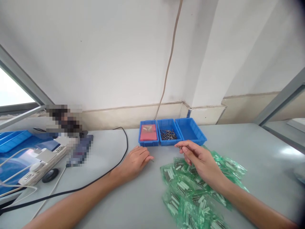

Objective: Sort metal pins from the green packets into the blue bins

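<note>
My left hand [137, 161] rests on the table with its fingers curled closed. By its thumb tip a thin greenish sliver [152, 160] shows; what it belongs to is hidden. In front of the blue bins, my right hand [199, 159] pinches a small dark metal pin [180, 147], mostly covered by the fingertips. Just beyond it is a blue bin [164, 143] of loose metal pins [168, 135]. Green plastic bags [183, 186] lie in a pile below and around the right hand, with metal pins and white pieces inside.
Left of the pin bin stands a blue bin [148, 143] with red sheets [148, 136]; to its right is another blue bin [190, 130]. A black cable [95, 180] crosses the table under my left forearm. A power strip [35, 171] lies at the left.
</note>
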Demonstrator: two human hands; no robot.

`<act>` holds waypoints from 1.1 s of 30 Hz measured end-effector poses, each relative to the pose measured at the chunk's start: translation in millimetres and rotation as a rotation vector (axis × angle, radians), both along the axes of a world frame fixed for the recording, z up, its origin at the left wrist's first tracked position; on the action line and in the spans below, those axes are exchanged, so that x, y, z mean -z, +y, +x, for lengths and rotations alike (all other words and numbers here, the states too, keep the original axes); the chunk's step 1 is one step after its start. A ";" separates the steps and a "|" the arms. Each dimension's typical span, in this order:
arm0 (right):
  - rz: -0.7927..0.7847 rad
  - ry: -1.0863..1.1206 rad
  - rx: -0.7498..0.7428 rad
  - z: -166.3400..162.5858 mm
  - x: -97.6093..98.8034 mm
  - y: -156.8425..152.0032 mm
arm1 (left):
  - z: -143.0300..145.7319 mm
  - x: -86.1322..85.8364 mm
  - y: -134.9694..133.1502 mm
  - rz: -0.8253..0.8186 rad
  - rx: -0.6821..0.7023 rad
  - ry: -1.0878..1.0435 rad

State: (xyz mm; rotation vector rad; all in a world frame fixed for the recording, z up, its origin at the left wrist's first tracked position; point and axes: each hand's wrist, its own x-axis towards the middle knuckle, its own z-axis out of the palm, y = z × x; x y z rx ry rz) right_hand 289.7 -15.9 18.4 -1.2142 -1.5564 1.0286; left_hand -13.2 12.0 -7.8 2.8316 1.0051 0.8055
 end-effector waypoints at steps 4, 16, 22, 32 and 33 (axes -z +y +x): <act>0.013 -0.051 0.029 0.5 -2.1 -0.6 | 1.4 -3.1 -2.0 -0.046 0.018 -0.036; -0.063 -0.003 0.075 -1.9 -1.7 1.5 | 2.7 4.4 0.4 -0.035 0.080 -0.089; -0.027 -0.026 0.077 -2.9 1.6 3.5 | 2.2 3.8 0.4 0.053 0.095 -0.088; -0.027 -0.044 0.067 -3.3 -0.5 2.4 | 2.8 5.0 0.0 0.041 0.038 -0.078; -0.029 -0.046 0.067 -3.0 0.1 2.5 | 2.8 5.0 -0.3 0.031 0.029 -0.077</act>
